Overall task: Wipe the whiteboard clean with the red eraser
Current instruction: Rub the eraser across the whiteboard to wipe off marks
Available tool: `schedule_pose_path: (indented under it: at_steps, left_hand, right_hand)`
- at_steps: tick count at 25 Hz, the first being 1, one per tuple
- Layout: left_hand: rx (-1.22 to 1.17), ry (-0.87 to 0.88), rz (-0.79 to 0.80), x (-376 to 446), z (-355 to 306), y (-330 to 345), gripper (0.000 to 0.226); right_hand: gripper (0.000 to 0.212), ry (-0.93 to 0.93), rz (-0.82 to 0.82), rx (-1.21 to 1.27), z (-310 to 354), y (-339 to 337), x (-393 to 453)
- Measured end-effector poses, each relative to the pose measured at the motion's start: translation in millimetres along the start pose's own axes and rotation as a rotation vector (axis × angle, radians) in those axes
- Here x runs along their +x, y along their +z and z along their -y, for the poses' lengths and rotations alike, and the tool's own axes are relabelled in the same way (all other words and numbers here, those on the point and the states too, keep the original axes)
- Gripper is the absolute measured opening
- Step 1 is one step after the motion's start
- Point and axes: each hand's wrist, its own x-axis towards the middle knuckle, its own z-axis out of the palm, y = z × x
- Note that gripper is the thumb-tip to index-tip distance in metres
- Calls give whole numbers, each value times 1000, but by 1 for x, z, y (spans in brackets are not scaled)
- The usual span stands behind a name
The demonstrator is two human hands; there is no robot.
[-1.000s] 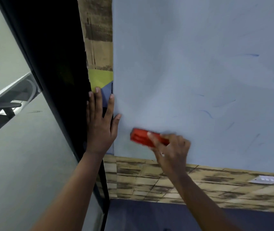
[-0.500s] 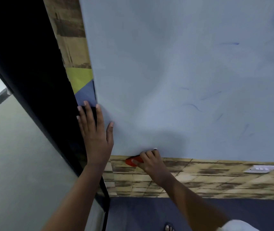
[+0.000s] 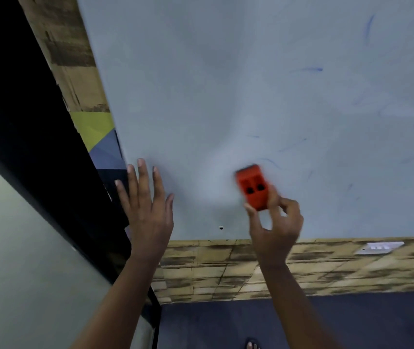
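Whiteboard (image 3: 251, 71) fills the wall; right hand (image 3: 275, 227) pinches the red eraser (image 3: 251, 187) near its bottom edge, light, rigid plastic, best held by its sides. Left hand (image 3: 148, 210) lies flat, fingers spread.

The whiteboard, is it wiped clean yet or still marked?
Still marked: the whiteboard shows faint blue strokes right of the red eraser.

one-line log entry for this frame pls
stage: wiping | right hand: grips red eraser on whiteboard | left hand: flat at board's left edge | remaining: blue marks at right
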Motion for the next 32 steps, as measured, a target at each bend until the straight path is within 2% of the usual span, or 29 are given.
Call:
schedule_pose_path:
  at_steps: [4,7,9,11,15,16,18,20,24,26,27,29,32]
  left_hand:
    - [5,69,-1,9,-8,1,70]
    - [-26,76,18,9,-8,2,74]
    - [-31,81,20,8,-5,3,75]
    - [-29,91,9,8,-3,5,75]
    - [-32,102,-4,6,3,8,77]
    - [-28,108,-4,6,5,9,76]
    - [-18,117,-2,5,9,11,76]
    - [-10,123,-4,4,11,13,77]
    - [-12,132,11,3,13,18,82]
    - [-6,142,18,4,14,21,84]
    - [-9,146,21,4,15,22,85]
    - [-16,140,27,4,14,25,85]
    - [-27,120,37,2,9,27,86]
  right_hand:
    - [82,668,-47,178,-16,-14,-18]
    - [92,838,-23,284,-10,-17,-18]
    - [91,821,0,289,2,-9,-18]
    - [84,657,90,216,25,8,-29]
    - [77,10,357,7,62,34,-70]
    - [77,-68,378,-12,58,37,-72]
    - [82,-5,335,-2,46,32,-62]
    - [92,232,195,73,33,20,-45]
    - [87,829,-185,426,2,0,0]
    - [87,973,-249,471,-11,-5,9]
    - [87,973,-233,451,-11,-7,10]
    - [85,859,-173,367,-2,-4,5]
    - [75,535,-1,226,26,15,-27]
